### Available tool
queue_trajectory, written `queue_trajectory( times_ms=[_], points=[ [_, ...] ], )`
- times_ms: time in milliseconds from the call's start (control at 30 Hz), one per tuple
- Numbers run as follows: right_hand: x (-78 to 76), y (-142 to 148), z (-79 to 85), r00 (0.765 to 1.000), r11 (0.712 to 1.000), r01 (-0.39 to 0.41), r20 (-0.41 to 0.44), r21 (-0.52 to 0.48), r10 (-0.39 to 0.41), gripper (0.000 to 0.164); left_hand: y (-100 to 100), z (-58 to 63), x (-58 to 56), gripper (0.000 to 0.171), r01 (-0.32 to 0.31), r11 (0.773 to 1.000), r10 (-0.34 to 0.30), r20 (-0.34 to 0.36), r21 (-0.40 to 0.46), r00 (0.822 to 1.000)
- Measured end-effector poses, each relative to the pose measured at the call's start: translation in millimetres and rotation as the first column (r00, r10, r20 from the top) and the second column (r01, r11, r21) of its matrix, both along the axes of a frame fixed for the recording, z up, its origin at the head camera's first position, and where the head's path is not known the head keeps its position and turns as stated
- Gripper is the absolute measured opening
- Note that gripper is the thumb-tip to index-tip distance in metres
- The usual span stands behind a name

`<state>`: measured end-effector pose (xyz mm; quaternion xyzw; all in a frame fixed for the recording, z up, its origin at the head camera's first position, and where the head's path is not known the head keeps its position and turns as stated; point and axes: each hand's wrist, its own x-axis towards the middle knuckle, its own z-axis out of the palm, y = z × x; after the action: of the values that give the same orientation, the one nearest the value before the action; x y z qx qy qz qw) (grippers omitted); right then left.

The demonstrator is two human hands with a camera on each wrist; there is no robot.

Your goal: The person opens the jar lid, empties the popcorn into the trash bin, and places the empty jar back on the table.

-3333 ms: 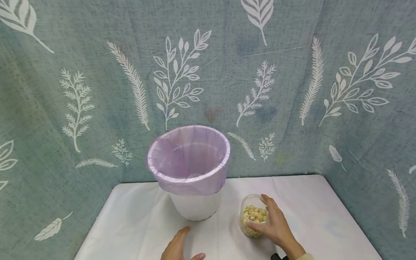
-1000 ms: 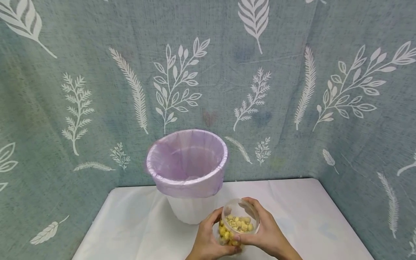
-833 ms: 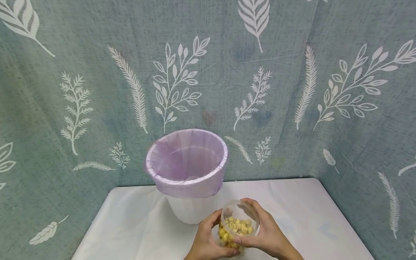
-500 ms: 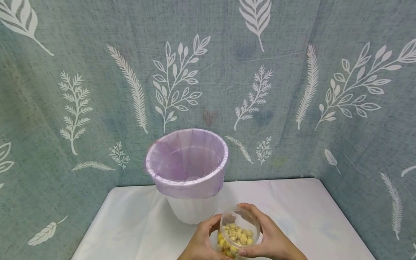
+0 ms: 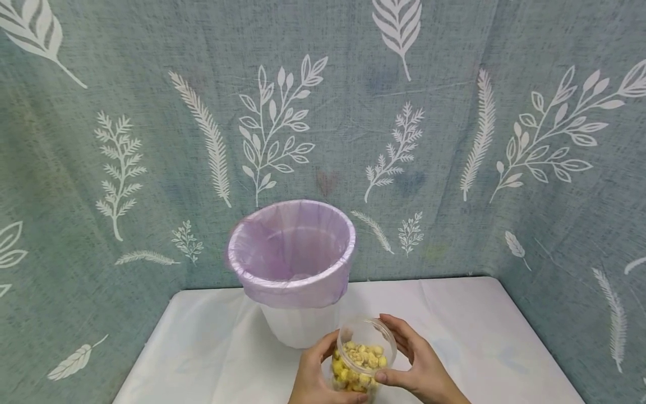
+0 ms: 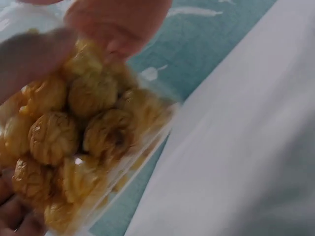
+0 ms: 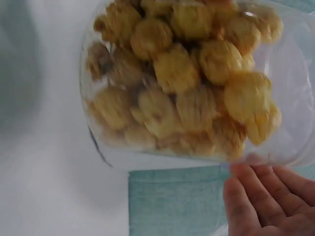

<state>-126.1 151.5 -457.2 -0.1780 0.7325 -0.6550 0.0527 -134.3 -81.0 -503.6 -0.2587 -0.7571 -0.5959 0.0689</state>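
Observation:
A clear plastic jar (image 5: 353, 373) holds yellow popcorn (image 5: 365, 354) and tilts slightly over the table. My left hand (image 5: 315, 373) grips its left side, thumb at the front and fingers behind. At the rim's right, my right hand (image 5: 421, 365) holds on with the thumb in front and fingertips at the back. Whether a clear lid covers the top, I cannot tell. Close up in the left wrist view, popcorn (image 6: 54, 137) shows through the wall. In the right wrist view the jar (image 7: 113, 156) lies across the top, with fingers (image 7: 263, 194) beneath its rim end.
A white bin (image 5: 300, 325) with a purple liner bag (image 5: 298, 247) stands behind and left of the hands, its mouth open upward. The white-covered table (image 5: 454, 320) extends to both sides. A green leaf-patterned cloth (image 5: 343, 140) encloses the back and sides.
First the jar stood farther right in my right hand alone, with my left hand apart. It has since come left into both hands. Lately my right fingers have shifted along the rim.

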Motion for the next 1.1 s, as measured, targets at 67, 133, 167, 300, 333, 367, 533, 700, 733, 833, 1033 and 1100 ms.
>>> queue_trajectory(
  times_ms=[67,133,167,300,333,367,533,700,733,833,1033,1100],
  points=[
    [2.3,-1.6,-1.5,0.999,0.999,0.029,0.021,0.013,-0.03,0.074,4.9,-1.6,4.1,0.086,-0.065,0.998,0.064,-0.017,-0.013,0.998],
    [4.1,-3.2,-2.2,0.999,0.999,0.047,0.025,0.021,-0.047,0.073,8.7,-2.5,7.1,0.086,-0.105,0.994,0.104,-0.028,-0.02,0.994],
    [4.9,-3.9,-2.1,0.998,0.998,0.054,0.023,0.024,-0.055,0.073,10.0,-2.7,8.0,0.085,-0.114,0.993,0.113,-0.032,-0.021,0.993],
    [6.6,-5.1,-0.3,0.998,0.997,0.069,0.005,0.019,-0.069,0.072,10.8,-1.9,8.6,0.085,-0.101,0.995,0.1,-0.043,-0.019,0.994],
    [6.9,-4.8,0.4,0.998,0.998,0.068,0.006,0.017,-0.068,0.072,9.7,-1.4,8.1,0.085,-0.083,0.996,0.082,-0.059,-0.017,0.995],
    [7.2,-4.3,1.1,0.998,0.998,0.058,-0.003,0.015,-0.058,0.072,8.4,-0.8,7.6,0.085,-0.061,0.998,0.06,-0.061,-0.012,0.996],
    [8.1,-0.1,4.6,1.0,1.0,-0.011,0.012,-0.008,0.011,0.074,0.2,4.5,4.1,0.083,0.079,0.997,-0.079,-0.027,0.009,0.997],
    [6.3,7.6,4.9,0.985,0.984,-0.167,-0.062,-0.061,0.163,0.075,-8.0,7.3,0.4,0.079,0.222,0.974,-0.222,0.004,0.053,0.975],
    [6.2,9.3,4.6,0.976,0.976,-0.206,-0.083,-0.075,0.2,0.075,-9.4,7.4,-0.4,0.078,0.255,0.965,-0.256,0.009,0.066,0.967],
    [5.9,13.3,4.4,0.949,0.943,-0.31,-0.102,-0.124,0.299,0.075,-12.9,6.7,-2.5,0.074,0.343,0.934,-0.346,0.006,0.096,0.938],
    [5.6,15.1,7.1,0.926,0.914,-0.378,-0.043,-0.146,0.376,0.074,-16.8,6.8,-2.3,0.07,0.4,0.908,-0.409,0.051,0.121,0.911],
    [4.4,14.8,6.0,0.934,0.924,-0.358,-0.059,-0.134,0.353,0.075,-17.1,7.0,-2.0,0.073,0.373,0.921,-0.383,0.08,0.117,0.92]
  ],
)
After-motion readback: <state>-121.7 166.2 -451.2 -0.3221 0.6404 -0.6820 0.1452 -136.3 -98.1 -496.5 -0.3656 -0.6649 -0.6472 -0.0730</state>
